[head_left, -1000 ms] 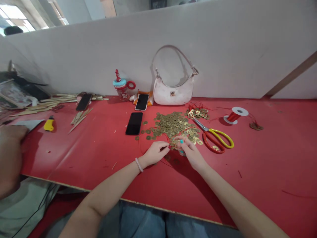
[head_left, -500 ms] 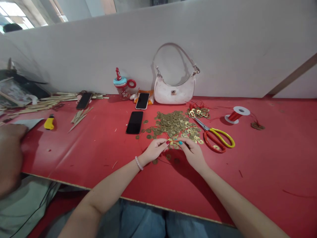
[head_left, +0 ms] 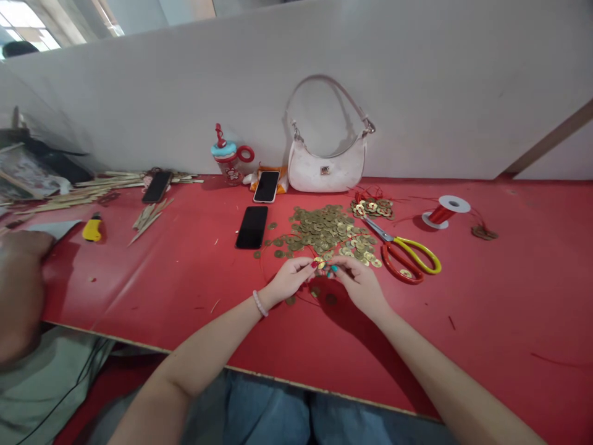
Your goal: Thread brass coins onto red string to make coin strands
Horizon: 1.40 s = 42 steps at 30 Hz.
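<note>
The left hand and the right hand are meeting fingertip to fingertip over the red-covered table, a little in from its near edge and about midway along it. Between the pinched fingertips they are gripping a small round brass coin, shiny yellow and flat, with thin red cord running from it; the cord is looping out to the left of the left hand and lying on the table. Whether the cord is passing through the coin is too small to tell. Both hands are closed around this piece, thumbs and forefingers pressing together, the other fingers curling in.

Just beyond the hands, towards the far edge, a loose heap of dull gold round coins is spreading over the table, with a few strays lying under and beside the hands. Red-and-yellow-handled scissors are lying right of the heap, blades pointing at a smaller cluster of coins tied with red cord. A white spool of red cord is resting further right. A black phone is lying left of the heap, and a pale shoulder bag is leaning at the far edge against the grey partition.

At the left end another person's hand is resting on the table.
</note>
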### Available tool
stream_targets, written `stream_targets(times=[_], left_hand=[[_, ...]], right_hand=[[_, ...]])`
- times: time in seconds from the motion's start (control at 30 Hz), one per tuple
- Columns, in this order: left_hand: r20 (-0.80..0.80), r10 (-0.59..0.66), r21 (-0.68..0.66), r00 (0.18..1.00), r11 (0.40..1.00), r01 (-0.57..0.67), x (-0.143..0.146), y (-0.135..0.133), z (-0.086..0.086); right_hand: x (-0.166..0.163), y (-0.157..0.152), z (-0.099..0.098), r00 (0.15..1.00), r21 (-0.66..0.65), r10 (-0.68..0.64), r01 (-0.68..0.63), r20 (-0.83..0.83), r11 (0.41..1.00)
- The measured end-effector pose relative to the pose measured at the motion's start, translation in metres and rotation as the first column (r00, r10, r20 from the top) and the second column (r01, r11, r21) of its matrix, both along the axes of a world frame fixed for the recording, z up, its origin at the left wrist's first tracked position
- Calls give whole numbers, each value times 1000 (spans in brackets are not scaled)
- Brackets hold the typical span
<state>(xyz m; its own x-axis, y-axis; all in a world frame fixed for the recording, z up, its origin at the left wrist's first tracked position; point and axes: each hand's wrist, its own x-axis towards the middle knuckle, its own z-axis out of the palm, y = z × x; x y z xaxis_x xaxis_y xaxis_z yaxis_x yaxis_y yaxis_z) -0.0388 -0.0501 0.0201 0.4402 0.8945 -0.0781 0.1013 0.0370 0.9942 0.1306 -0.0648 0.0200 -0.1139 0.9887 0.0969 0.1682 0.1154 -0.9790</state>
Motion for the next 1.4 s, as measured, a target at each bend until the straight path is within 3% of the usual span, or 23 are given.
stream_targets(times=[0.27,0.47,0.6,1.2,1.4], left_hand=[[19,-38,47,999,998,37,0,1,-1],[2,-55,94,998,994,55,0,0,2],[-39,-62,96,997,993,66,0,-1,1],[-66,-100,147,993,983,109,0,0,-2],[-132,-92,172,987,979,114,0,-3,2]], right_hand=[[1,-1,2,999,19,28,-28,-23,999],[7,3,-3,997,207,-50,38,53,978],[9,4,-3,994,245,-78,56,81,968],[8,1,0,998,264,-34,18,56,964],[8,1,2,994,183,-43,60,-97,981]])
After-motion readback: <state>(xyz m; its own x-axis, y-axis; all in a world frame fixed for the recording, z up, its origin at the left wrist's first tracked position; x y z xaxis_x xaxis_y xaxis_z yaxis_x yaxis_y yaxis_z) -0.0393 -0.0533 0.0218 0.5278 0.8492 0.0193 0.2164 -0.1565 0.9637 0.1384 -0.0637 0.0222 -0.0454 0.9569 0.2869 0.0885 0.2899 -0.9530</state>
